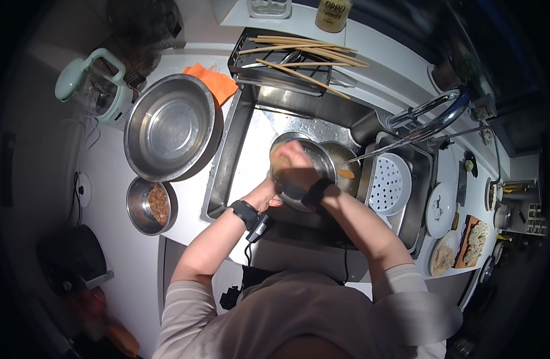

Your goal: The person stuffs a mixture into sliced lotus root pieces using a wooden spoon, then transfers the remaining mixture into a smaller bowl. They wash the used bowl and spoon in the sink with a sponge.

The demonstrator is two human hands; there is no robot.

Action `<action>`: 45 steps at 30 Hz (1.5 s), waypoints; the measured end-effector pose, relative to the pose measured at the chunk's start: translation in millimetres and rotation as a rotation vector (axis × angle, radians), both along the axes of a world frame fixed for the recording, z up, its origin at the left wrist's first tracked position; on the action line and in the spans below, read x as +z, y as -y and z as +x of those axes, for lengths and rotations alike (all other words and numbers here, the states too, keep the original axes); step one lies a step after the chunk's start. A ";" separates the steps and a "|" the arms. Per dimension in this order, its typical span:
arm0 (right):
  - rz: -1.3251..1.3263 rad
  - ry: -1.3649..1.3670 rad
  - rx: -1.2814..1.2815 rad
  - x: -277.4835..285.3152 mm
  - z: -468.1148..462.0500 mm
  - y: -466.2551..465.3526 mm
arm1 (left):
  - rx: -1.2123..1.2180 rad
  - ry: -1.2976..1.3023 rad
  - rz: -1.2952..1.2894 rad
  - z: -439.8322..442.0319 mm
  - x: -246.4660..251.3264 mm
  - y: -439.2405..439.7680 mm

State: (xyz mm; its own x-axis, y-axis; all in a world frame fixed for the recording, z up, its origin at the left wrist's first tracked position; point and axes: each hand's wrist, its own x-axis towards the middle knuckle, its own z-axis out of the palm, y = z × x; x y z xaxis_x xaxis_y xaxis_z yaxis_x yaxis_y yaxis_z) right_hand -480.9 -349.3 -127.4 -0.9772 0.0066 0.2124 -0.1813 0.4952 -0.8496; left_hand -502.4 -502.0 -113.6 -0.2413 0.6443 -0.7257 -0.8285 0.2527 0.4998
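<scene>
Over the large sink basin, a round stainless steel bowl (325, 158) is tilted, with my left hand (267, 194) at its near left edge, the fingers partly hidden behind it. My right hand (297, 157), blurred, is inside the bowl on a tan, sponge-like item (280, 162); its exact grip is not clear. Behind the bowl's right side stands another metal bowl (346, 155) with liquid and an orange piece (345, 173). Water runs from the chrome faucet (441, 117) towards this second bowl.
A large steel basin (169, 128), a small bowl of minced meat (136, 206) and an orange cloth (216, 83) lie left. Chopsticks (315, 65) rest on a black rack behind the sink. A white perforated strainer (389, 184) sits in the right basin, beside plates (440, 211).
</scene>
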 end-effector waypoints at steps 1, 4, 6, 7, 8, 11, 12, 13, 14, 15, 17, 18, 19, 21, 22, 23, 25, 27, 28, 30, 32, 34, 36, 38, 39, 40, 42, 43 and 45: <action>-0.193 0.136 -0.185 1.3 -4.9 -6.9 | -0.024 0.017 0.027 0.4 -3.2 0.5; -0.058 0.353 -0.625 -5.7 -21.4 -12.9 | 0.061 -0.034 0.023 8.5 -6.5 -8.6; -0.314 0.262 -0.277 -13.4 -21.0 -8.2 | 0.100 0.000 -0.004 4.0 -5.0 -9.2; -0.421 0.253 -0.102 -17.2 -15.6 -2.9 | 0.097 0.022 -0.037 0.5 -4.0 -8.6; -0.482 0.468 0.043 -19.3 -5.2 -1.4 | 0.129 0.078 0.060 -4.8 -3.5 -6.3; 0.206 0.390 0.298 -23.0 28.9 -0.4 | 0.024 -0.164 -0.053 -8.3 -6.6 -2.0; 0.283 0.549 0.270 -23.2 40.2 -6.7 | 0.049 -0.169 -0.086 -8.6 -10.3 -2.4; 0.333 0.654 0.237 -22.8 52.4 -13.3 | 0.061 -0.163 -0.097 -5.1 -15.1 -1.4; 0.567 0.787 0.277 -22.8 51.4 -23.9 | 0.069 -0.184 -0.116 -3.1 -20.6 -1.4; 0.733 0.819 0.133 -20.0 57.0 -32.9 | 0.169 -0.078 -0.109 -1.2 -27.1 -1.9; 0.878 0.489 -0.108 -13.5 44.8 -48.6 | 0.336 0.103 -0.078 4.8 -40.9 -2.9; 0.771 0.386 -0.291 -6.4 41.3 -54.3 | 0.302 0.220 -0.118 0.3 -47.3 1.7; 0.570 0.284 -0.391 2.2 38.1 -56.7 | 0.369 0.306 -0.074 -1.4 -52.7 5.2; 0.165 0.251 -0.550 27.2 39.3 -67.2 | 0.508 0.462 -0.029 -3.7 -60.4 9.6; 0.128 0.242 -0.563 38.6 43.5 -66.8 | 0.622 0.574 0.053 -3.2 -62.2 11.1; 0.092 0.233 -0.578 49.7 51.0 -67.4 | 0.621 0.576 0.099 -3.0 -62.6 11.7; 0.060 0.227 -0.612 61.7 62.8 -64.7 | 0.617 0.587 0.201 -1.8 -59.3 11.0; 0.065 0.204 -0.637 63.4 77.2 -67.2 | 0.565 0.546 0.210 0.6 -51.6 5.4; 0.042 0.211 -0.655 61.3 84.0 -72.0 | 0.529 0.538 0.196 0.4 -46.6 1.6; -0.028 0.215 -0.741 51.6 92.8 -83.7 | 0.472 0.579 0.104 -0.7 -35.2 -7.8; -0.003 0.179 -0.824 37.5 97.3 -90.6 | 0.252 0.192 -0.074 -0.2 -23.2 -18.7; -0.114 0.171 -0.581 20.9 98.3 -87.0 | 0.245 -0.054 -0.108 8.2 -12.4 -35.5; -0.073 0.216 -0.354 4.1 99.4 -72.5 | 0.213 -0.287 -0.111 16.2 -2.7 -50.8; 0.180 0.317 -0.192 -11.8 102.4 -59.5 | 0.147 -0.505 -0.015 20.3 5.0 -58.5; 0.324 0.406 -0.086 -18.7 103.4 -56.5 | 0.089 -0.502 -0.059 22.9 7.8 -60.4; 0.446 0.434 -0.098 -24.3 103.8 -58.5 | 0.037 -0.552 -0.033 25.4 9.5 -62.0; 0.756 0.412 -0.271 -32.8 101.7 -71.1 | 0.090 -0.430 0.001 33.2 10.1 -62.5; 0.943 0.406 -0.388 -36.0 99.5 -75.5 | 0.100 -0.424 -0.015 36.4 8.6 -63.0; 0.999 0.007 -0.573 -41.5 92.8 -78.6 | 0.120 -0.544 0.011 40.3 3.2 -64.7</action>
